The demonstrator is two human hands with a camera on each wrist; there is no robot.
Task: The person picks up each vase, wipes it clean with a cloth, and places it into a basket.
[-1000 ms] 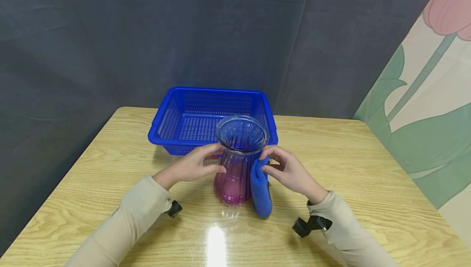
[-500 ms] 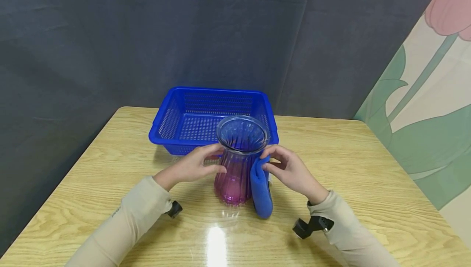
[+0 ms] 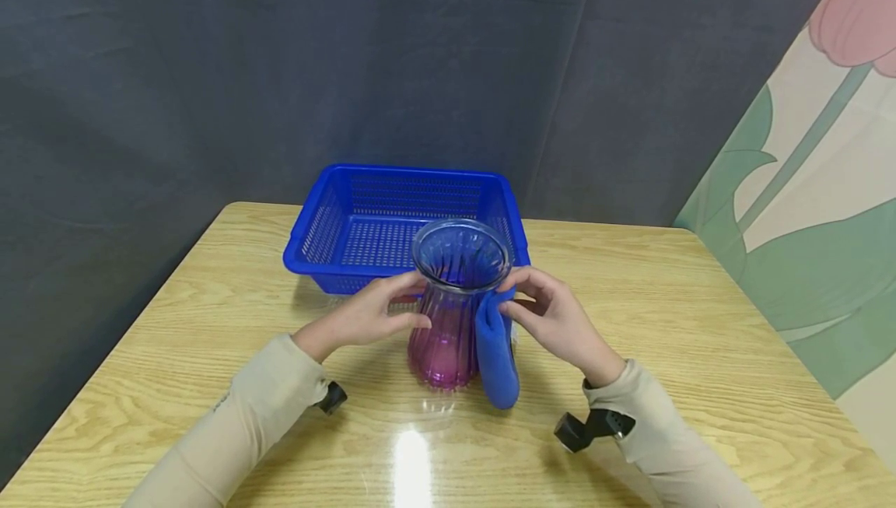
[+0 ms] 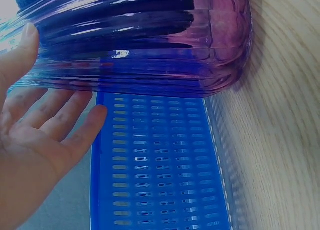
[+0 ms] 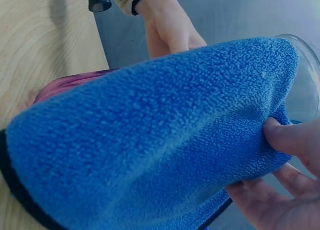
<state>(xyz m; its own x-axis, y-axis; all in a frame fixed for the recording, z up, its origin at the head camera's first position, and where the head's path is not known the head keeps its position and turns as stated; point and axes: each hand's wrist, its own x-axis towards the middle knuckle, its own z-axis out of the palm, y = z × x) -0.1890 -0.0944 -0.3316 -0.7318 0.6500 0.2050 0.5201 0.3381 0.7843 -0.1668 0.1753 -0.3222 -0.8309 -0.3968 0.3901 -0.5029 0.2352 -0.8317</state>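
A ribbed glass vase (image 3: 441, 337), blue at its flared rim and pink-purple toward the base, stands upright on the table. My left hand (image 3: 371, 312) holds it from the left, thumb on the near side and fingers around behind. In the left wrist view, the thumb lies on the vase (image 4: 150, 44) and part of the fingers passes behind it. On the other side, my right hand (image 3: 553, 317) pinches a folded blue cloth (image 3: 495, 356) just below the rim. This fluffy, dark-edged cloth (image 5: 160, 125) hangs along the vase's right side and covers much of it in the right wrist view.
A blue perforated plastic basket (image 3: 399, 268) stands just behind the vase. The wooden table (image 3: 665, 321) ends at a dark curtain (image 3: 350, 64) at the back. A wall with a painted tulip (image 3: 826, 181) is on the right.
My right hand has risen slightly along the vase, and the cloth's lower end has come up a little with it. The left hand and the vase stay where they were.
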